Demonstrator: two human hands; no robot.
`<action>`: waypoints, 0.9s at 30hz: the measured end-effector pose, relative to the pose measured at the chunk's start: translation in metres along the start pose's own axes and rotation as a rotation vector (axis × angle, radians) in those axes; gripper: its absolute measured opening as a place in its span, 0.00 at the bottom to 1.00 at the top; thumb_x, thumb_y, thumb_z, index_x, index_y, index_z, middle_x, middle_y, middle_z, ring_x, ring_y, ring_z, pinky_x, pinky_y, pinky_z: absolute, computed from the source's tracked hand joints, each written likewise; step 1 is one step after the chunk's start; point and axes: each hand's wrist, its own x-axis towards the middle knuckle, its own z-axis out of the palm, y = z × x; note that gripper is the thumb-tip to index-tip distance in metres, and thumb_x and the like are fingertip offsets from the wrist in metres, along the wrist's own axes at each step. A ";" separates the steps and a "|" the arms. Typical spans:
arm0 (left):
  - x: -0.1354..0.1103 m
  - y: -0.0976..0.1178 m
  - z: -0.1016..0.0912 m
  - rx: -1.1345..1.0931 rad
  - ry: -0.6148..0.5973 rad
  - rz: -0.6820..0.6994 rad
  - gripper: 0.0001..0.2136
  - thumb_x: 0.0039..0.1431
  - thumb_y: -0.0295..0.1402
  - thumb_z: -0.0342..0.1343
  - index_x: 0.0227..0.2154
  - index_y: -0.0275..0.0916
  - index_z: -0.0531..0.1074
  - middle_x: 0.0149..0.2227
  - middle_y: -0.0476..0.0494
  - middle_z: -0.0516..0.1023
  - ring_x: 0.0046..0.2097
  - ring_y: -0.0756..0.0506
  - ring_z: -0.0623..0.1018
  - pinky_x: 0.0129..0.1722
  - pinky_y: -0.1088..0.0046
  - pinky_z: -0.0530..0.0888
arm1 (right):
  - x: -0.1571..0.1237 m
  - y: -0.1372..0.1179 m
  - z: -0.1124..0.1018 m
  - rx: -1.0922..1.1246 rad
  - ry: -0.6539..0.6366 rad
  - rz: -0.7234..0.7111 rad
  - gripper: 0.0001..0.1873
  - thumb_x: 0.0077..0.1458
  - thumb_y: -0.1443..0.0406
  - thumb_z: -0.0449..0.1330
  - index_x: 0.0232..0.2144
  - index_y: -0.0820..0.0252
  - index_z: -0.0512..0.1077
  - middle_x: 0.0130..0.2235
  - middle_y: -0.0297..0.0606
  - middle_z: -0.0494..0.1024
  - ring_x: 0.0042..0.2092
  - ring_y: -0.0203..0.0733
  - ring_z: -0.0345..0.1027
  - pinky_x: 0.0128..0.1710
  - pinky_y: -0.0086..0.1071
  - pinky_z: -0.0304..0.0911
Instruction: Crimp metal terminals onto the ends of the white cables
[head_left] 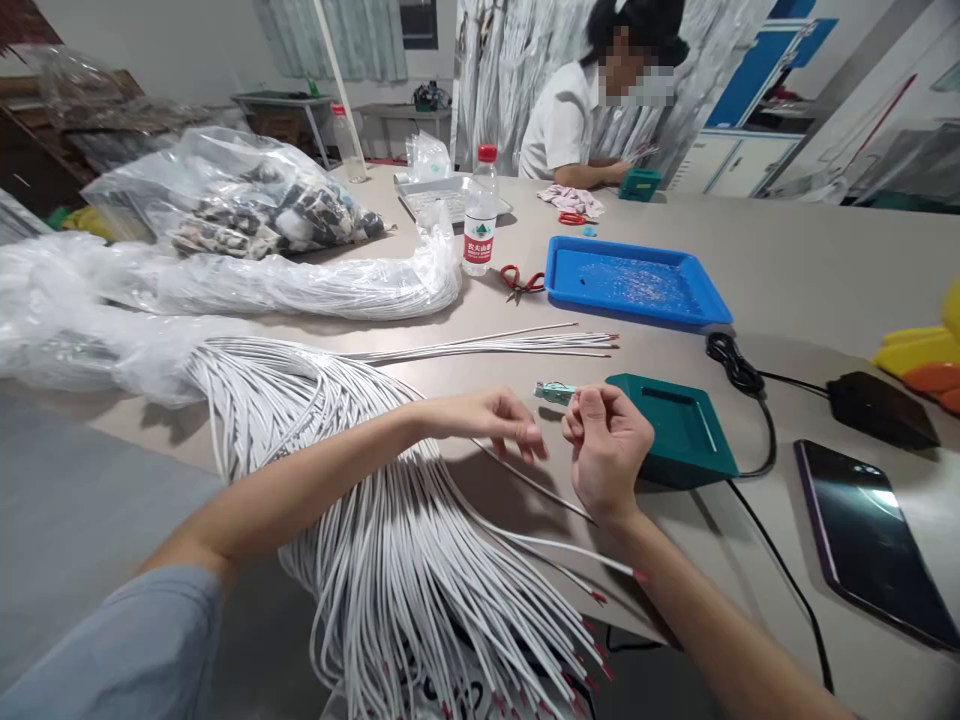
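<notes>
My left hand [510,420] hovers over the right edge of a large bundle of white cables [405,520], its fingers loosely bent and apart with nothing visible in them. The cables have red tips and fan down over the table's front edge. My right hand [609,440] is closed in a fist, thumb on top, just left of a dark green box-shaped device [686,425]. Past its knuckles juts a small pale-green piece [555,392] with a metallic-looking end; whether the fist grips it or something else is hidden. A few separate cables [525,345] lie behind my hands.
A blue tray [637,280] with small scraps, red-handled scissors [521,283] and a water bottle [480,220] stand farther back. At right lie a phone [874,540], a black adapter [881,408] and its cord. Plastic-wrapped bundles [300,285] fill the left. A co-worker [562,120] sits opposite.
</notes>
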 end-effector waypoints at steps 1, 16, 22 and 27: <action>0.001 -0.003 -0.006 0.166 0.182 -0.012 0.17 0.60 0.42 0.49 0.34 0.33 0.77 0.34 0.37 0.78 0.36 0.46 0.77 0.33 0.73 0.72 | 0.000 0.002 0.000 0.016 -0.022 0.028 0.11 0.55 0.58 0.59 0.27 0.60 0.67 0.20 0.28 0.59 0.20 0.29 0.51 0.18 0.26 0.48; 0.002 -0.041 -0.046 1.237 0.832 -0.503 0.12 0.61 0.30 0.43 0.38 0.36 0.73 0.43 0.36 0.73 0.46 0.39 0.72 0.35 0.67 0.68 | -0.013 0.011 -0.001 -0.272 -0.205 -0.014 0.11 0.56 0.61 0.57 0.24 0.61 0.68 0.21 0.28 0.59 0.22 0.29 0.49 0.20 0.27 0.46; 0.005 -0.048 -0.050 1.266 0.872 -0.550 0.13 0.61 0.27 0.42 0.36 0.32 0.72 0.41 0.32 0.73 0.47 0.38 0.71 0.39 0.65 0.66 | -0.015 0.016 -0.001 -0.285 -0.235 -0.010 0.11 0.56 0.62 0.57 0.24 0.62 0.67 0.21 0.29 0.61 0.23 0.29 0.51 0.22 0.26 0.48; 0.006 -0.043 -0.049 1.260 0.960 -0.535 0.11 0.59 0.23 0.42 0.38 0.31 0.70 0.35 0.34 0.75 0.40 0.38 0.74 0.40 0.63 0.65 | -0.018 0.018 0.000 -0.296 -0.286 -0.002 0.11 0.56 0.62 0.56 0.24 0.62 0.67 0.22 0.29 0.63 0.23 0.30 0.53 0.22 0.26 0.50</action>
